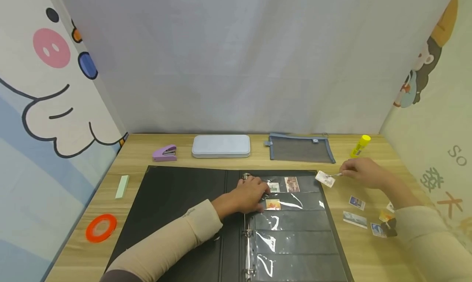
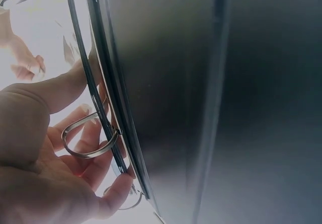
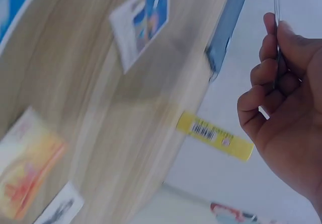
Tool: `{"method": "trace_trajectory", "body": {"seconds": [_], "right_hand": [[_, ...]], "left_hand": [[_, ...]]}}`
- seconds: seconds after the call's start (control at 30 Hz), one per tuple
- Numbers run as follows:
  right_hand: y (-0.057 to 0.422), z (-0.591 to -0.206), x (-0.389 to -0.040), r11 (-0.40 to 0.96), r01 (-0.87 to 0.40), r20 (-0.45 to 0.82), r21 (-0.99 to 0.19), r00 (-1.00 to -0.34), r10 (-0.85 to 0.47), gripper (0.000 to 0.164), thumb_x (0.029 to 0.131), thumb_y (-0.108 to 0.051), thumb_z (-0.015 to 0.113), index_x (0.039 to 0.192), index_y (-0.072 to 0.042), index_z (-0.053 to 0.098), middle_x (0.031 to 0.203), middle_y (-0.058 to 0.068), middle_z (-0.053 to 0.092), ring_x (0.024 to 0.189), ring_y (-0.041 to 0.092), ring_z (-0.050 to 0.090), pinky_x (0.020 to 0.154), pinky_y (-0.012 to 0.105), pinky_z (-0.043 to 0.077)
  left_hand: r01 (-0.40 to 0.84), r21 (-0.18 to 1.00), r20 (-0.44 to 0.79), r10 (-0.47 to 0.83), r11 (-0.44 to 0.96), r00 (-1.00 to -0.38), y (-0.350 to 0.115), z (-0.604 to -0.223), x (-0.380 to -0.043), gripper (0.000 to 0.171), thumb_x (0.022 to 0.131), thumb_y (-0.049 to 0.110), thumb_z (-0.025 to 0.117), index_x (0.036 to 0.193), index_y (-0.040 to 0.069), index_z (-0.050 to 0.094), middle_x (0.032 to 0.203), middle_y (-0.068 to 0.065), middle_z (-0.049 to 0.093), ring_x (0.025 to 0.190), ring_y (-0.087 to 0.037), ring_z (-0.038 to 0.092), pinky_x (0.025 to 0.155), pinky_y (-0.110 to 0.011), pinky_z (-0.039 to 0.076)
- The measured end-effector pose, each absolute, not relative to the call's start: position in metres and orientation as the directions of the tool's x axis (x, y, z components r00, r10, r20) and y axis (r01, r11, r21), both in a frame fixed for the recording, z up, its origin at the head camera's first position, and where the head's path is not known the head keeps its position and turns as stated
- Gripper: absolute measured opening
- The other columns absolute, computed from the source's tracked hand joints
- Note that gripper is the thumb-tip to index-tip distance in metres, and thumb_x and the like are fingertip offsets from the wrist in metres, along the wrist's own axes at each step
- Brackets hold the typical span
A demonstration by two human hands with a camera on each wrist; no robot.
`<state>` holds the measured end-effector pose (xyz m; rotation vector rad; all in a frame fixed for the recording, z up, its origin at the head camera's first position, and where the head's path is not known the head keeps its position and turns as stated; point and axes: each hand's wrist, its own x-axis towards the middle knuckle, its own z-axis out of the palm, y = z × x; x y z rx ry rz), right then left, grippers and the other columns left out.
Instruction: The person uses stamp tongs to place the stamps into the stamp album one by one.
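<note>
A black ring binder [image 1: 184,200] lies spread on the table, with a clear-pocket page [image 1: 295,220] on its right side. My left hand [image 1: 250,194] rests on this page beside the metal rings [image 1: 248,233], fingers loosely bent over the upper pockets; a ring [image 2: 83,153] shows in front of its fingers in the left wrist view. Stamps sit in the top pockets, among them a reddish-brown stamp [image 1: 292,184] and an orange-yellow stamp [image 1: 273,204]. My right hand [image 1: 363,173] pinches metal tweezers [image 3: 276,48], whose tips hold a pale stamp [image 1: 325,178] over the page's upper right corner.
Several loose stamps, including a long grey one [image 1: 355,219], lie right of the binder. Along the back are a purple stapler [image 1: 164,153], a white case [image 1: 221,146], a mesh pouch [image 1: 300,148] and a yellow glue stick [image 1: 360,146]. Orange tape [image 1: 90,232] and a pale green bar [image 1: 122,187] lie left.
</note>
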<state>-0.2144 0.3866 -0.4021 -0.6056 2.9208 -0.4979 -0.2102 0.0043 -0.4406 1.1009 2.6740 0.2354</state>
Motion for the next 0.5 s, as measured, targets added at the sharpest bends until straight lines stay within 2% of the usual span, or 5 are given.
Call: {"method": "trace_trajectory", "body": {"seconds": [0.23, 0.5], "right_hand": [[0.349, -0.411, -0.23, 0.814, -0.431, -0.016, -0.39, -0.88, -0.474, 0.01, 0.092, -0.008, 0.06, 0.089, -0.01, 0.07, 0.083, 0.001, 0.069, 0.068, 0.001, 0.048, 0.064, 0.023, 0.042], [0.315, -0.423, -0.237, 0.761, -0.564, 0.027, -0.32, -0.809, -0.588, 0.009, 0.089, -0.009, 0.063, 0.083, -0.012, 0.069, 0.08, -0.007, 0.067, 0.072, 0.002, 0.052, 0.069, 0.029, 0.045]], "left_hand": [[0.662, 0.24, -0.167, 0.702, 0.71, -0.692, 0.004, -0.441, -0.21, 0.047, 0.082, 0.04, 0.073, 0.124, 0.024, 0.056, 0.132, -0.002, 0.053, 0.127, -0.023, 0.043, 0.092, -0.042, 0.037], [0.662, 0.241, -0.17, 0.702, 0.71, -0.691, 0.006, -0.442, -0.211, 0.048, 0.082, 0.039, 0.073, 0.125, 0.025, 0.055, 0.132, -0.002, 0.052, 0.127, -0.023, 0.042, 0.092, -0.041, 0.037]]}}
